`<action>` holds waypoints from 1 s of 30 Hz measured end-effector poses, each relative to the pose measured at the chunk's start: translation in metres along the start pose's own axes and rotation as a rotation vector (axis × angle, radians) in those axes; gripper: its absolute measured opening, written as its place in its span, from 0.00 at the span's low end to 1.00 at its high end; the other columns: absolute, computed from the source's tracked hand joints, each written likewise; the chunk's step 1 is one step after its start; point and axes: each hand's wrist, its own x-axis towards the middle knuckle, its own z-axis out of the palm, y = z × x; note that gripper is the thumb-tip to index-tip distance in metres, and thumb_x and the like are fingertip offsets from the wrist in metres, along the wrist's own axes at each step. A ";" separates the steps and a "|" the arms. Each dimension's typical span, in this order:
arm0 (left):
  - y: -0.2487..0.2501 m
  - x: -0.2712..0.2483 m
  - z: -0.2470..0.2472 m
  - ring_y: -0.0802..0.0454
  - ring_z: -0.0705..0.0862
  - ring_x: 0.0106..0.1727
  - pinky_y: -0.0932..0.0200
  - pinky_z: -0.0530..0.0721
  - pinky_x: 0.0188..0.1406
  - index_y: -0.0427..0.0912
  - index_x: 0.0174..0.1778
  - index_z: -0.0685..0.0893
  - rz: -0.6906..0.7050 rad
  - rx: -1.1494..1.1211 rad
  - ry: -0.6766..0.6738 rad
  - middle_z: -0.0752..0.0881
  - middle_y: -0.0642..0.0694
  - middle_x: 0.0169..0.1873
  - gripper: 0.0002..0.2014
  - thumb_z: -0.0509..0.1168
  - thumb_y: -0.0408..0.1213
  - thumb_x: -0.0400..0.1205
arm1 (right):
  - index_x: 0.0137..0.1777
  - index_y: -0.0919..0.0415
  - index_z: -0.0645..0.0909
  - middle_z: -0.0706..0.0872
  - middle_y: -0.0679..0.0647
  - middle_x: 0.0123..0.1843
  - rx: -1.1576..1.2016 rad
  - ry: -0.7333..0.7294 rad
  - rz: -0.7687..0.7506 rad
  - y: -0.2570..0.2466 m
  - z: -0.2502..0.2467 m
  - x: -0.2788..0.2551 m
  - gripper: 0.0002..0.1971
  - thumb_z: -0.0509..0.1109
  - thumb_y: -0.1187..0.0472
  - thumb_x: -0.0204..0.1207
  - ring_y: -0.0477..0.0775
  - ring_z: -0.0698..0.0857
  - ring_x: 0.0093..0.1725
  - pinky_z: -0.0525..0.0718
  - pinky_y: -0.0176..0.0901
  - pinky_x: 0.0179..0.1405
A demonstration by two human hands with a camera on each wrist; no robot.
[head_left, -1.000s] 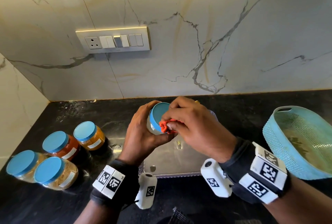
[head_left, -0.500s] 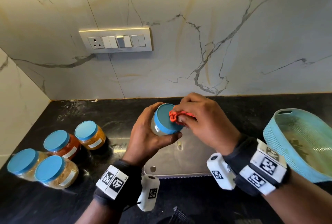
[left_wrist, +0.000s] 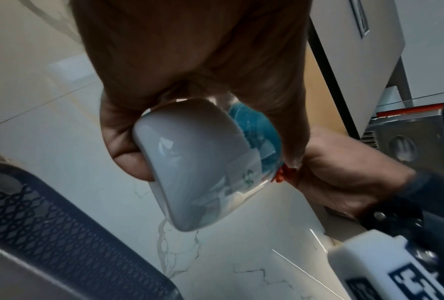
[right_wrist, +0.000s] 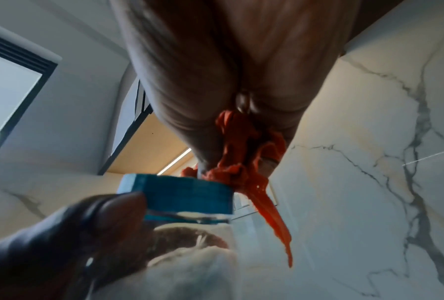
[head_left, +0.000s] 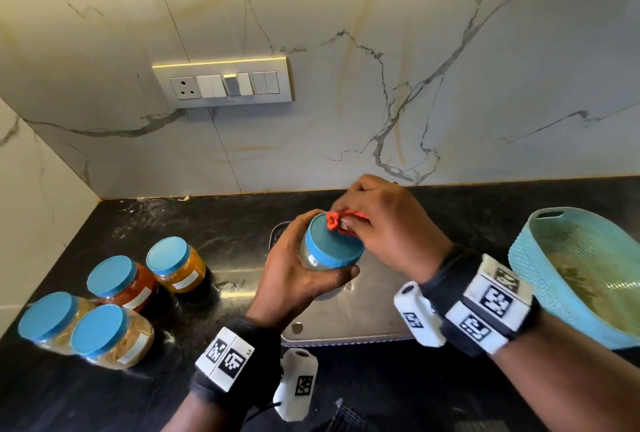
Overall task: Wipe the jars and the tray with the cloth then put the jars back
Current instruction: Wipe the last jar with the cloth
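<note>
My left hand [head_left: 298,276] grips a clear jar [head_left: 317,258] with a blue lid [head_left: 334,244], held tilted above the steel tray [head_left: 346,324]. The jar's pale base [left_wrist: 190,162] faces the left wrist camera. My right hand [head_left: 377,224] pinches a bunched orange cloth [head_left: 337,220] against the far edge of the lid; in the right wrist view the orange cloth [right_wrist: 241,162] sits on the lid's rim [right_wrist: 187,194] with a tail hanging down. Several blue-lidded jars stand on the counter at left: an orange one [head_left: 176,269], a red one [head_left: 121,286] and two pale ones [head_left: 110,336] [head_left: 48,321].
A light blue woven basket [head_left: 540,279] stands tilted at the right, close to my right wrist. The black counter [head_left: 225,224] ends at a marble wall with a switch panel [head_left: 225,83]. A side wall closes the left corner.
The cloth has slid from the near side of the lid across to its far edge. Both hands and the jar have risen a little and shifted right.
</note>
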 end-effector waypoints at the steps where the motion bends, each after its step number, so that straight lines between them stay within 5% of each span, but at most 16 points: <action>1: 0.003 0.002 0.001 0.52 0.89 0.60 0.54 0.87 0.60 0.58 0.68 0.82 0.006 0.012 -0.002 0.90 0.56 0.58 0.36 0.87 0.51 0.63 | 0.53 0.56 0.90 0.86 0.53 0.50 0.007 0.013 -0.004 -0.006 0.003 0.004 0.10 0.78 0.66 0.73 0.55 0.87 0.50 0.88 0.55 0.51; 6: 0.009 0.008 -0.009 0.55 0.90 0.56 0.64 0.85 0.53 0.59 0.64 0.82 0.005 0.006 0.017 0.90 0.58 0.55 0.33 0.83 0.51 0.62 | 0.52 0.57 0.89 0.85 0.52 0.50 0.076 -0.076 -0.149 -0.027 0.001 -0.004 0.09 0.77 0.68 0.73 0.51 0.85 0.49 0.82 0.40 0.53; 11: 0.001 0.004 -0.009 0.49 0.88 0.64 0.45 0.87 0.66 0.57 0.69 0.82 -0.010 -0.012 -0.001 0.90 0.53 0.61 0.39 0.86 0.54 0.61 | 0.52 0.56 0.91 0.86 0.49 0.49 0.031 -0.133 -0.086 0.002 -0.016 -0.017 0.11 0.79 0.69 0.72 0.47 0.85 0.49 0.83 0.38 0.52; 15: 0.008 0.005 0.000 0.54 0.88 0.63 0.57 0.85 0.63 0.58 0.69 0.82 0.016 0.034 -0.041 0.90 0.57 0.60 0.39 0.86 0.55 0.61 | 0.53 0.55 0.90 0.88 0.52 0.51 0.017 0.003 0.003 -0.001 -0.007 0.000 0.11 0.79 0.66 0.73 0.54 0.87 0.52 0.85 0.46 0.54; 21: 0.018 0.005 -0.005 0.62 0.89 0.55 0.70 0.83 0.51 0.63 0.61 0.82 0.020 0.051 -0.011 0.90 0.62 0.54 0.32 0.82 0.53 0.60 | 0.51 0.57 0.90 0.88 0.50 0.49 0.083 -0.025 -0.206 -0.027 -0.004 -0.008 0.10 0.76 0.69 0.72 0.50 0.86 0.49 0.83 0.42 0.53; 27: 0.009 -0.002 -0.008 0.48 0.87 0.66 0.40 0.86 0.69 0.61 0.68 0.81 -0.019 -0.002 -0.032 0.89 0.54 0.62 0.40 0.86 0.60 0.60 | 0.51 0.57 0.91 0.87 0.47 0.49 0.096 -0.167 -0.177 0.004 -0.026 -0.027 0.12 0.79 0.71 0.71 0.45 0.86 0.49 0.84 0.41 0.53; 30: 0.013 -0.002 -0.006 0.49 0.87 0.65 0.44 0.87 0.67 0.59 0.69 0.82 -0.002 0.030 -0.045 0.90 0.55 0.61 0.40 0.86 0.57 0.60 | 0.51 0.56 0.90 0.87 0.48 0.49 0.046 -0.089 -0.140 0.011 -0.023 -0.012 0.12 0.79 0.70 0.71 0.46 0.86 0.49 0.85 0.46 0.53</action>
